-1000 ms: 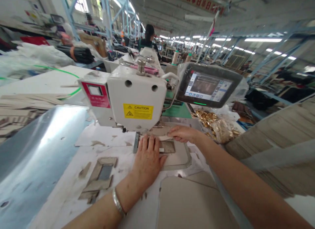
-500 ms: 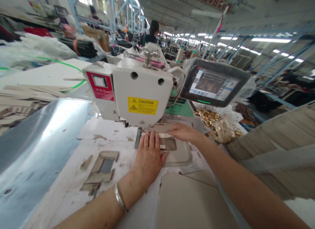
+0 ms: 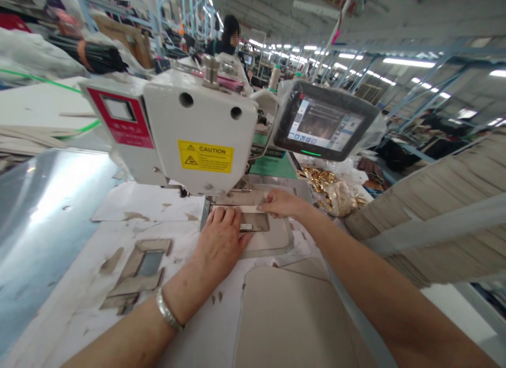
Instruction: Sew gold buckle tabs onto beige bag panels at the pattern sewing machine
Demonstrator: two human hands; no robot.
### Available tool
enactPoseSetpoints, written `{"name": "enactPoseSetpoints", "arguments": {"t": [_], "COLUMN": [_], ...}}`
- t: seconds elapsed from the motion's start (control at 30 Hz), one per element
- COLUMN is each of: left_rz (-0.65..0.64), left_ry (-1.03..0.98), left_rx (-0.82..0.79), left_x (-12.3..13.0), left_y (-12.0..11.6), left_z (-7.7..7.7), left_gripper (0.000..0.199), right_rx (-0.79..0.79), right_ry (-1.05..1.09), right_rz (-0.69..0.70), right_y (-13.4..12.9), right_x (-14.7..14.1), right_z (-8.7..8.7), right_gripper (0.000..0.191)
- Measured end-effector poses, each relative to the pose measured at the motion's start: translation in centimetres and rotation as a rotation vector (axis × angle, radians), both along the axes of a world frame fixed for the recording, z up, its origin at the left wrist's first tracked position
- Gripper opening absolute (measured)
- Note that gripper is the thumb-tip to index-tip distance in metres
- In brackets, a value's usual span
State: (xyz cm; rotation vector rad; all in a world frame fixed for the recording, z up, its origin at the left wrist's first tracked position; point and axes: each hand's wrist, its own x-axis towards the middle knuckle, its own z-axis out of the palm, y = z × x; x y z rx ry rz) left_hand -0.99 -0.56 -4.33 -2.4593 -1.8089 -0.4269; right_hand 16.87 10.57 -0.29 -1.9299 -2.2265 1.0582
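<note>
My left hand [image 3: 220, 240] lies palm down, thumb apart, its fingertips resting on the left end of a pale beige strip [image 3: 250, 209]. The strip's right end is pinched between the thumb and fingers of my right hand [image 3: 279, 203]. It lies along the upper side of a rectangular cut-out plate [image 3: 259, 223], which sits on a beige panel with a rounded corner [image 3: 280, 242]. Just behind my fingers stands the white head of a sewing machine [image 3: 205, 120] with a caution label. My left fingertips partly cover the strip.
A larger beige panel [image 3: 282, 310] lies close in front. On the left are a taped cut-out frame [image 3: 128, 283] and a shiny metal table [image 3: 59, 215]. A control screen [image 3: 326, 123], gold-coloured metal pieces [image 3: 322, 186] and stacked beige material [image 3: 443, 220] occupy the right.
The view has shifted, so the machine appears further left and higher. My left fingers have bent a little more over the strip. My right hand keeps its pinch on the end.
</note>
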Motion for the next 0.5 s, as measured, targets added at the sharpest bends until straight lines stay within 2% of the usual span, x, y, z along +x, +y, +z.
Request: {"name": "enactPoseSetpoints", "arguments": {"t": [0.1,0.3,0.5], "left_rz": [-0.043,-0.001,-0.017], "left_ry": [0.014,0.061,0.054], "left_rx": [0.024,0.088,0.106], "left_x": [-0.2,0.7,0.7], "left_y": [0.3,0.2,0.1], "left_z": [0.0,0.3,0.4], "left_gripper": [0.052,0.047,0.046], "right_rx": [-0.068,-0.176,-0.230], "right_ry": [0.000,0.014,0.060], "right_rz": [0.009,-0.039,-0.092], "right_y": [0.1,0.1,-0.2], "right_x": [0.1,0.0,0.1], "right_z": [0.3,1.2,0.9], "right_gripper": [0.029,0.030,0.030]}}
